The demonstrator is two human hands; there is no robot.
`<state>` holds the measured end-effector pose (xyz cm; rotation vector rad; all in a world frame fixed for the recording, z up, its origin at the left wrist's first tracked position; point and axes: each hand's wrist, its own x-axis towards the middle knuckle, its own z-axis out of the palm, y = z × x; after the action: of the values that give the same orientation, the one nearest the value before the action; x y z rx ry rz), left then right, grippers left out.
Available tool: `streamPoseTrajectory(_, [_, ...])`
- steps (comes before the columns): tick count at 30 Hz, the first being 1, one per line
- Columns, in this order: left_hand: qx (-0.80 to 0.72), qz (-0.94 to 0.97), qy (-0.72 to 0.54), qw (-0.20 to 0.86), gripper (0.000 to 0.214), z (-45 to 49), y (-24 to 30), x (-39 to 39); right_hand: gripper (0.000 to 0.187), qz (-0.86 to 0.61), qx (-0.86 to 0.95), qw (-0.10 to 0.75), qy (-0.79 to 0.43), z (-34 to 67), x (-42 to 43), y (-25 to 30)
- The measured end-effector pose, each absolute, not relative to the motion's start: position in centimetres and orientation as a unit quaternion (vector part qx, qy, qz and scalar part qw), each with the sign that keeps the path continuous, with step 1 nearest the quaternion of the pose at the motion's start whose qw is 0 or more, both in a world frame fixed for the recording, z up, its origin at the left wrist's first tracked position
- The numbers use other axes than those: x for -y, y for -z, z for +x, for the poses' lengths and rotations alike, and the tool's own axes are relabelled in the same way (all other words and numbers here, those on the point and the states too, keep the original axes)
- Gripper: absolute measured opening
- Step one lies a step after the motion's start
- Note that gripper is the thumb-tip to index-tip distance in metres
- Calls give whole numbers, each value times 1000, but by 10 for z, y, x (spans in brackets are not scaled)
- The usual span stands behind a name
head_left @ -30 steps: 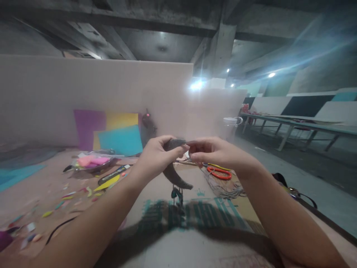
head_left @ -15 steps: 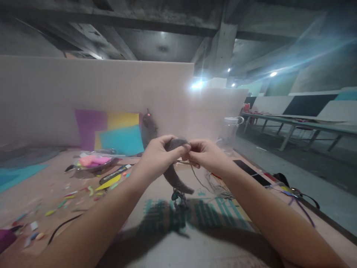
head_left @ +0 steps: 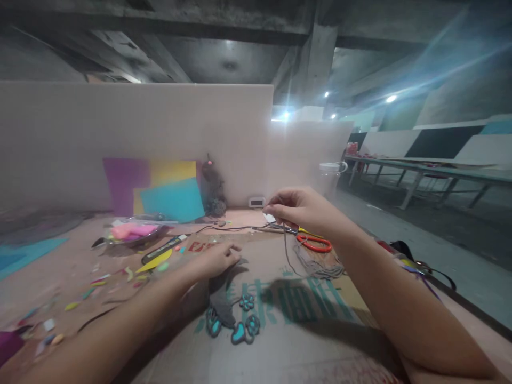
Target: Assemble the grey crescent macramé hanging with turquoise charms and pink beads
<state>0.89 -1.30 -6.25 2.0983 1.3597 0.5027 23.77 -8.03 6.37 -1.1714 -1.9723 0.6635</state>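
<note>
A grey crescent-shaped piece (head_left: 222, 298) lies on a printed cardboard sheet (head_left: 288, 349), its lower end among turquoise flower and petal shapes (head_left: 239, 332) edged in grey. My left hand (head_left: 218, 260) rests at the crescent's upper end, fingers bent around it. Raised above the cardboard, my right hand (head_left: 296, 207) pinches a thin grey cord (head_left: 286, 248). This cord hangs down toward a loose grey bundle (head_left: 320, 265) on the right. Close below the right hand lie scissors with red handles (head_left: 314, 244).
Left of the cardboard are a utility knife (head_left: 162, 249), scattered clay bits and a dish of pink clay (head_left: 134, 232). Coloured sheets (head_left: 174, 200), a dark figure (head_left: 215, 186) and a small white device (head_left: 256, 202) stand at the back. A lidded clear jar (head_left: 330, 178) is back right.
Both hands were together holding the crescent up. The left has lowered it onto the cardboard, while the right has moved apart to the right with the cord. The scissors now show.
</note>
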Motion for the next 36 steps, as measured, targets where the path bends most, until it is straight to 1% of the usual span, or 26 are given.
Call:
streamPoseTrajectory(2, [-504, 799, -202, 260, 33, 8, 66, 14, 25, -450, 777, 360, -253, 236, 81, -63])
streamPoseTrajectory(4, [-483, 812, -232, 233, 32, 10, 53, 18, 24, -444, 784, 355, -248, 236, 80, -62])
streamPoseTrajectory(5, [-470, 816, -251, 225, 34, 11, 42, 20, 23, -444, 787, 351, -244, 236, 80, -61])
streamPoseTrajectory(7, [-431, 824, -287, 232, 46, 16, 16, 26, 23, -450, 791, 342, -233, 235, 79, -60])
streamPoseTrajectory(9, [-371, 814, -334, 296, 51, 23, -8, 31, 22, -454, 794, 336, -227, 235, 78, -59])
streamPoseTrajectory(12, [-311, 785, -352, 403, 49, 35, -26, 35, 22, -447, 795, 344, -222, 236, 77, -59])
streamPoseTrajectory(15, [-279, 710, -371, 529, 49, 48, -23, 32, 23, -442, 790, 360, -226, 239, 76, -59])
streamPoseTrajectory(17, [-242, 650, -375, 615, 48, 55, -16, 27, 22, -439, 782, 366, -251, 241, 73, -60])
streamPoseTrajectory(18, [-223, 626, -373, 647, 47, 58, -12, 25, 22, -436, 779, 365, -264, 242, 72, -60])
streamPoseTrajectory(20, [-196, 605, -368, 679, 44, 61, -6, 22, 21, -432, 779, 354, -285, 244, 69, -61])
streamPoseTrajectory(24, [-181, 617, -366, 672, 47, 62, 0, 25, 17, -436, 782, 330, -300, 245, 66, -59])
streamPoseTrajectory(27, [-193, 616, -368, 670, 45, 60, 0, 29, 12, -428, 764, 361, -321, 245, 63, -56])
streamPoseTrajectory(29, [-193, 628, -370, 657, 41, 58, 2, 30, 12, -414, 758, 375, -336, 245, 62, -55])
streamPoseTrajectory(32, [-187, 689, -363, 600, 35, 55, 5, 31, 13, -405, 761, 374, -343, 246, 62, -56])
streamPoseTrajectory(36, [-228, 751, -350, 512, 31, 58, 5, 40, 14, -389, 748, 412, -346, 244, 63, -58])
